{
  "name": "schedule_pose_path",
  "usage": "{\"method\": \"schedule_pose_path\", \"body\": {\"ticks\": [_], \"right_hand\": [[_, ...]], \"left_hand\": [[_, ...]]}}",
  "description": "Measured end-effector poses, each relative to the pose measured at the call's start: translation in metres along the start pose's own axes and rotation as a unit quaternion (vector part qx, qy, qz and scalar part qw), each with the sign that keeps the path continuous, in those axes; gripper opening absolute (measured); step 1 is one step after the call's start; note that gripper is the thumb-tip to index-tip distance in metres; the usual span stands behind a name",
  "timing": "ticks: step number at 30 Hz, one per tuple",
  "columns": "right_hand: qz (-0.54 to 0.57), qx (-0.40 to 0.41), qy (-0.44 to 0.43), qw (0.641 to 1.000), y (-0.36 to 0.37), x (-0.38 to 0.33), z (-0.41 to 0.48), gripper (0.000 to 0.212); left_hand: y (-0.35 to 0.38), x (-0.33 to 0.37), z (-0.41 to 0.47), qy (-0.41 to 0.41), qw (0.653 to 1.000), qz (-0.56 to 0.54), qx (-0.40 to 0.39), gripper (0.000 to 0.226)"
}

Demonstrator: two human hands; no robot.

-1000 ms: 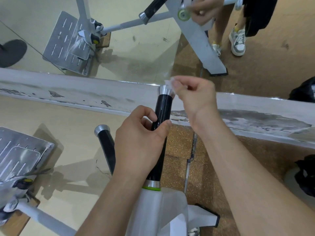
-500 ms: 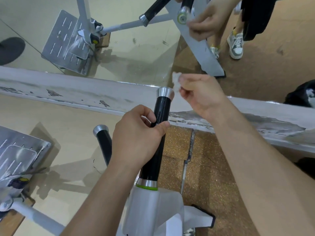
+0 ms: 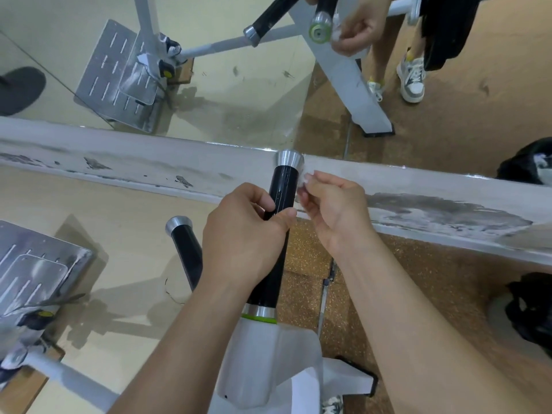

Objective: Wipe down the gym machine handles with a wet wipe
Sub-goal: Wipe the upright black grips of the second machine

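White wipe [image 3: 305,178] sits pinched small in my right hand [image 3: 333,210], at the right side of the black handle [image 3: 283,183], just under its metal cap. My left hand [image 3: 245,228] wraps the handle lower down. My worry is that the stretch under that hand gets skipped, and the second handle [image 3: 185,249] stays unwiped.

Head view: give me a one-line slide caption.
The left hand grips the black machine handle while the right hand pinches a small wet wipe beside its upper end, below the metal cap.
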State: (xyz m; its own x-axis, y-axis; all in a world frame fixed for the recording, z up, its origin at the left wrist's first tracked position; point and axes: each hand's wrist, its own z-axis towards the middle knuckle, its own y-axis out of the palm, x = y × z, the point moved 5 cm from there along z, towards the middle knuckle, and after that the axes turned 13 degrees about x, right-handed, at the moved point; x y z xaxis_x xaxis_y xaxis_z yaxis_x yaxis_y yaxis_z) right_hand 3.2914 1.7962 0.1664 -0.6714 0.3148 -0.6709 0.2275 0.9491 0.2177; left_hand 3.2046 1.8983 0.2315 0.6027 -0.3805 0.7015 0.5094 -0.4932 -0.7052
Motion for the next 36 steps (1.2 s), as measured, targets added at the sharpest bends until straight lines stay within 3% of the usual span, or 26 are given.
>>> {"method": "schedule_pose_path", "body": {"ticks": [5, 10, 13, 15, 22, 25, 28, 33, 36], "right_hand": [[-0.166, -0.094, -0.039, 0.981, 0.008, 0.022, -0.025, 0.031], [-0.056, -0.004, -0.036, 0.998, -0.005, 0.013, -0.013, 0.014], [-0.161, -0.054, -0.095, 0.981, -0.007, 0.013, -0.022, 0.023], [-0.203, -0.091, -0.095, 0.970, -0.017, 0.018, -0.030, 0.015], [-0.186, -0.106, -0.060, 0.975, -0.006, 0.037, -0.040, 0.021], [-0.208, -0.130, -0.039, 0.969, -0.013, 0.053, -0.055, 0.024], [-0.217, -0.144, -0.055, 0.964, -0.025, 0.058, -0.062, 0.027], [-0.319, -0.159, -0.119, 0.927, -0.040, 0.051, -0.076, 0.029], [-0.387, -0.190, -0.124, 0.894, -0.050, 0.044, -0.086, 0.034]], "left_hand": [[-0.001, 0.001, -0.001, 0.014, 1.000, 0.017, 0.004, 0.025], [0.000, 0.000, 0.000, 0.018, 1.000, 0.010, -0.005, 0.025], [-0.001, 0.000, -0.002, 0.018, 1.000, 0.013, 0.000, 0.024], [-0.001, 0.001, -0.004, 0.015, 1.000, 0.010, 0.000, 0.024], [-0.011, -0.013, -0.009, -0.052, 0.988, -0.127, -0.065, 0.005], [-0.018, -0.019, -0.012, -0.079, 0.977, -0.169, -0.099, 0.026], [-0.021, -0.021, -0.015, -0.078, 0.977, -0.173, -0.093, 0.026], [-0.025, -0.023, -0.033, -0.065, 0.981, -0.175, -0.060, 0.029], [-0.031, -0.024, -0.045, -0.018, 0.995, -0.099, -0.028, 0.029]]}}
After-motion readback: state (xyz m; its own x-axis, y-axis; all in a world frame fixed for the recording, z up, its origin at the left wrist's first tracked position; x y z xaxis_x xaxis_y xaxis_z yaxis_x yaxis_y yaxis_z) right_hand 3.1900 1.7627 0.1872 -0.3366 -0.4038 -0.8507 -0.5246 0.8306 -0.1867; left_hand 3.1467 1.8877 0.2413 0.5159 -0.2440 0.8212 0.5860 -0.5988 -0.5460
